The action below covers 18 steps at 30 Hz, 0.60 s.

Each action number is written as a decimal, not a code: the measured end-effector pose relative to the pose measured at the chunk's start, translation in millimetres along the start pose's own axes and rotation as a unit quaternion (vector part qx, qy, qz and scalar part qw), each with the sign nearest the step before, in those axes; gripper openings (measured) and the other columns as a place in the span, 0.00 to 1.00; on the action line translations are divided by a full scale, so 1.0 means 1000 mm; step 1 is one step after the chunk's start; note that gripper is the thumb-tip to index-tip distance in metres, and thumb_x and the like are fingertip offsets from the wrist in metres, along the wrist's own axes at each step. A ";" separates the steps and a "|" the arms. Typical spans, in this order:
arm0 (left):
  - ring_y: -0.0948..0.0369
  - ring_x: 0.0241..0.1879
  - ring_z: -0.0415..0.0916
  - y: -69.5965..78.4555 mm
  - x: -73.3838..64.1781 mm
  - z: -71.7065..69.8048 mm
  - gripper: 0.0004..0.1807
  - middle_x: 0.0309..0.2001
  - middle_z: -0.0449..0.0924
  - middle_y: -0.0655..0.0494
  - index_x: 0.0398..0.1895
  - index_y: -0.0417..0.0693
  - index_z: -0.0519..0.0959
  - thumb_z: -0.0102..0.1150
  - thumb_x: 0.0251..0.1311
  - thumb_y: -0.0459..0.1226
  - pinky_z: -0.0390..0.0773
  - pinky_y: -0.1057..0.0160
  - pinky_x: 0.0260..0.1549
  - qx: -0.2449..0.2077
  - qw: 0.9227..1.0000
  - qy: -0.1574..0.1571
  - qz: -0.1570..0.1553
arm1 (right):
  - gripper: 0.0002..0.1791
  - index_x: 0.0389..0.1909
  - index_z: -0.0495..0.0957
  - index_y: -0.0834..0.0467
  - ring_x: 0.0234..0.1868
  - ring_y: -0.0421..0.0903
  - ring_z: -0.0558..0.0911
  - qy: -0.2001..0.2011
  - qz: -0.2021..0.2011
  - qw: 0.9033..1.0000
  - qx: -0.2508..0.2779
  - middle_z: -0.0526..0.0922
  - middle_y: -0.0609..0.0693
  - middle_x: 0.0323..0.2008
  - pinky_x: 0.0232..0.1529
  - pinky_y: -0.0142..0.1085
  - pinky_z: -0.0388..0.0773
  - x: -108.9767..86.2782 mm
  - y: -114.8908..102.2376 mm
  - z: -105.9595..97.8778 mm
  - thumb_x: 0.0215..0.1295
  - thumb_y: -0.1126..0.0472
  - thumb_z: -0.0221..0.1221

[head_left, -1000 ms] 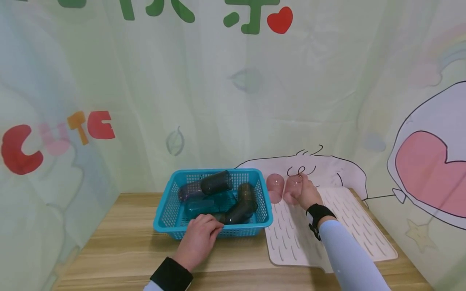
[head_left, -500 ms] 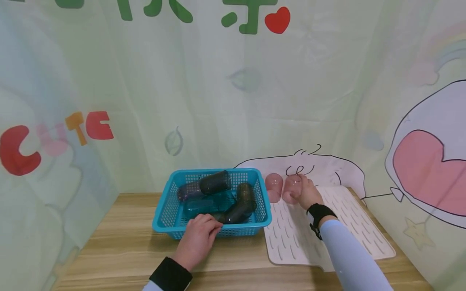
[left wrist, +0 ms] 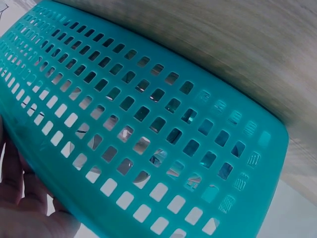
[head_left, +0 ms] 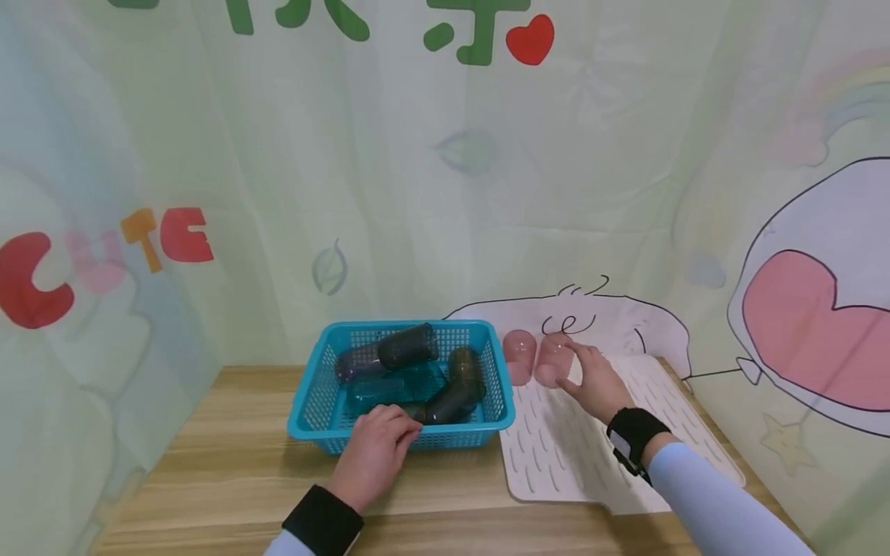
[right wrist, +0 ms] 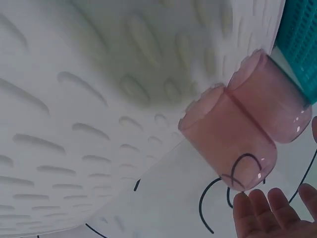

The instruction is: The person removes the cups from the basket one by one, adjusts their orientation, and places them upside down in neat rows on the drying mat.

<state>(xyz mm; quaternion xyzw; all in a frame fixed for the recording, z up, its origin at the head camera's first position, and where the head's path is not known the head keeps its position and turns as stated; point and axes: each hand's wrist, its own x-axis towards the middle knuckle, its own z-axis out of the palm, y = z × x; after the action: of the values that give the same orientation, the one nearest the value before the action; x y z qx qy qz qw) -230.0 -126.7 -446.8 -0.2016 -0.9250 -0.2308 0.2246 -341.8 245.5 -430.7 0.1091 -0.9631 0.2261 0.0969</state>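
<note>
Two clear pink cups stand upside down side by side at the back of the white ribbed mat (head_left: 549, 448). My right hand (head_left: 598, 382) is just to the right of the nearer-right pink cup (head_left: 554, 357), fingers spread and relaxed; in the right wrist view its fingertips lie close to that cup's (right wrist: 228, 139) rounded base. The other pink cup (head_left: 518, 355) stands between it and the basket. My left hand (head_left: 371, 455) holds the front rim of the blue perforated basket (head_left: 327, 432), its fingertips partly hidden over the rim.
Inside the basket lie several tinted cups: a dark grey one (head_left: 410, 347), a purplish one (head_left: 358, 361), a teal one (head_left: 378, 392) and a brown one (head_left: 464, 369). The wooden table (head_left: 229, 463) meets a printed curtain (head_left: 389, 193) behind the basket and mat.
My right hand has let go of the right pink cup and drawn back slightly to the right, its fingers parting. The left hand stays on the basket rim.
</note>
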 end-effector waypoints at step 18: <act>0.65 0.38 0.70 0.001 0.001 -0.001 0.04 0.32 0.78 0.68 0.35 0.57 0.85 0.64 0.58 0.39 0.75 0.55 0.41 0.005 1.000 -0.013 -0.006 | 0.13 0.43 0.81 0.52 0.42 0.45 0.77 -0.203 -0.086 0.975 0.016 0.82 0.45 0.41 0.45 0.47 0.78 -0.099 -0.012 0.018 0.56 0.58 0.66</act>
<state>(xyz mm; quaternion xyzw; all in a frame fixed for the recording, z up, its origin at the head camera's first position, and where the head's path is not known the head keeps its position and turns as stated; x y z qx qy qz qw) -229.8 -126.7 -445.1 -0.1981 -0.9300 -0.2251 0.2127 -246.2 243.4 -464.8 0.2371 -0.9459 0.2054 -0.0833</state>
